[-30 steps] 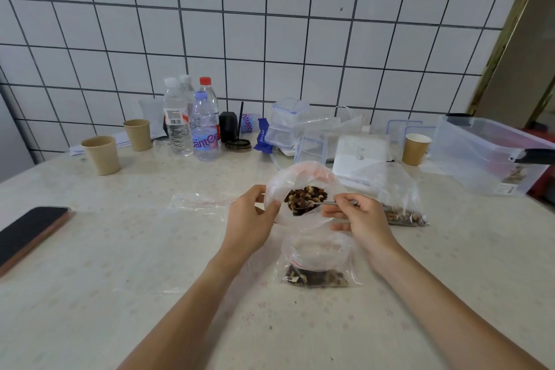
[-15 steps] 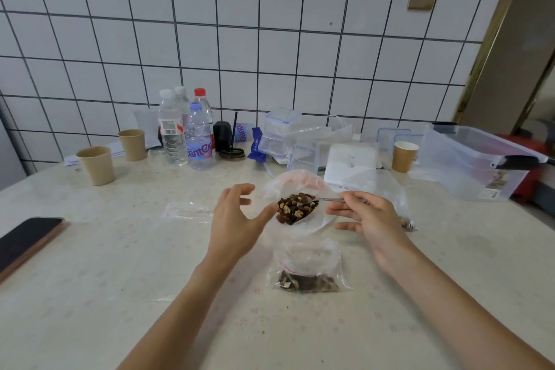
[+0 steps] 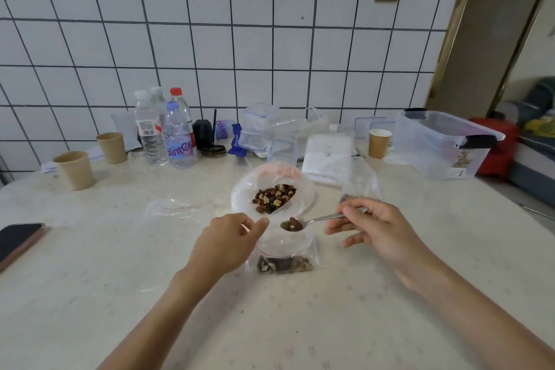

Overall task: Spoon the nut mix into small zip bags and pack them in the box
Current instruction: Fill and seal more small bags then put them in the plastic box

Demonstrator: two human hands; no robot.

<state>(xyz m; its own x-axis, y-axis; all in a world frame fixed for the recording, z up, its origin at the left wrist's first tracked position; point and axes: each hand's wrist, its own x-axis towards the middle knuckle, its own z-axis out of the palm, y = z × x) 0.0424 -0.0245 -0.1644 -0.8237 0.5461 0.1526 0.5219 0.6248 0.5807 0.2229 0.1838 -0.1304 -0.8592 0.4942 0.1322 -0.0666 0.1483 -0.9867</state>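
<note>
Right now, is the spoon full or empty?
Loaded: the spoon, held by the right hand, carries a few nuts in its bowl, above the open mouth of the small zip bag.

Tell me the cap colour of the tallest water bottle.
Red, on the water bottle in the head view.

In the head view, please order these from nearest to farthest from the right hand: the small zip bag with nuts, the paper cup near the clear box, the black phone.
From the right hand:
1. Small zip bag, just to its left, close to the person.
2. Paper cup, behind it, beside the clear box.
3. Black phone, at the table's far left edge.
</note>
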